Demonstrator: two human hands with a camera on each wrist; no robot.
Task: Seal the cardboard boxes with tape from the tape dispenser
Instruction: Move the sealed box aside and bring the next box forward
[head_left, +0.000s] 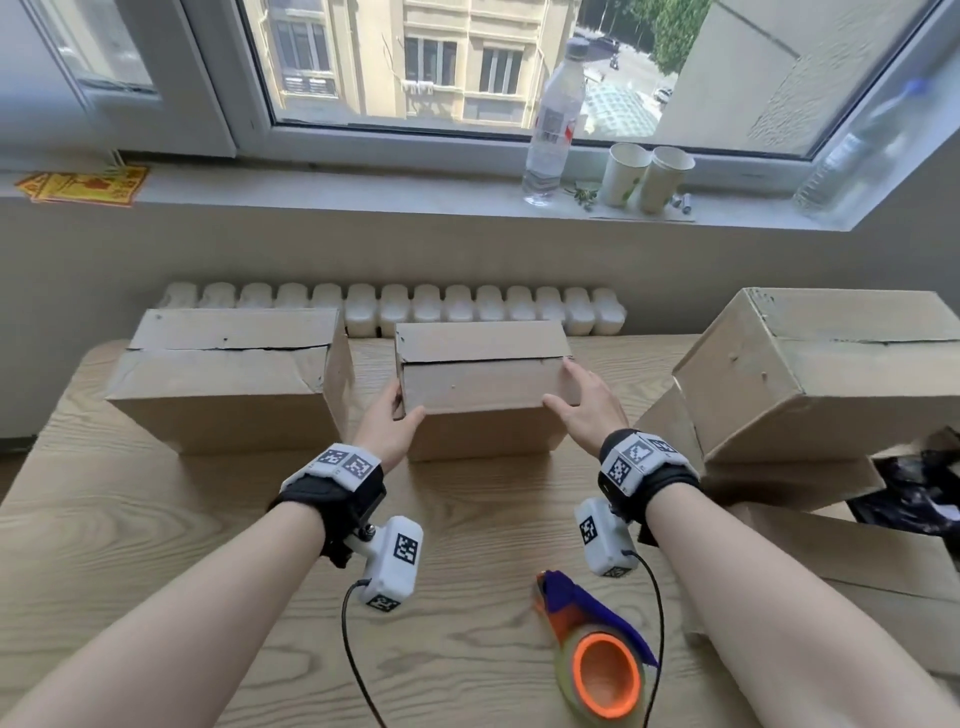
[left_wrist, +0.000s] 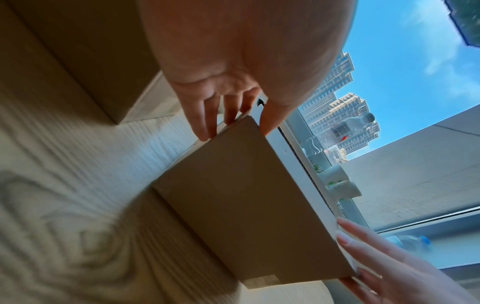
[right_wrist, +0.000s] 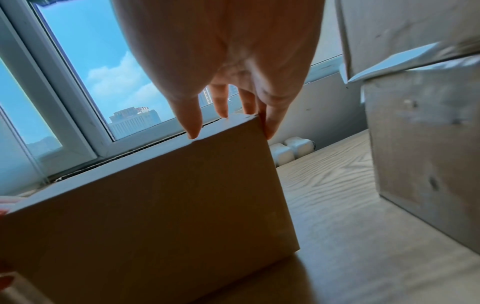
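A small brown cardboard box (head_left: 483, 384) stands mid-table with its top flaps closed and the seam bare. My left hand (head_left: 387, 421) clasps its near left corner, straight fingers (left_wrist: 205, 121) against the left end and the thumb over the top edge. My right hand (head_left: 582, 410) presses the near right corner, fingertips (right_wrist: 193, 127) on the top edge. The same box (right_wrist: 155, 205) fills the right wrist view. A tape dispenser (head_left: 597, 649), blue and orange with a clear roll, lies untouched on the table near me, between my forearms.
A wider box (head_left: 223, 384) stands to the left and a big tilted box (head_left: 821, 374) to the right, over flat cardboard (head_left: 857, 561) and a black bag (head_left: 914, 488). The wooden table (head_left: 156, 545) meets a radiator (head_left: 395, 306). A bottle (head_left: 553, 124) and paper cups (head_left: 644, 176) are on the sill.
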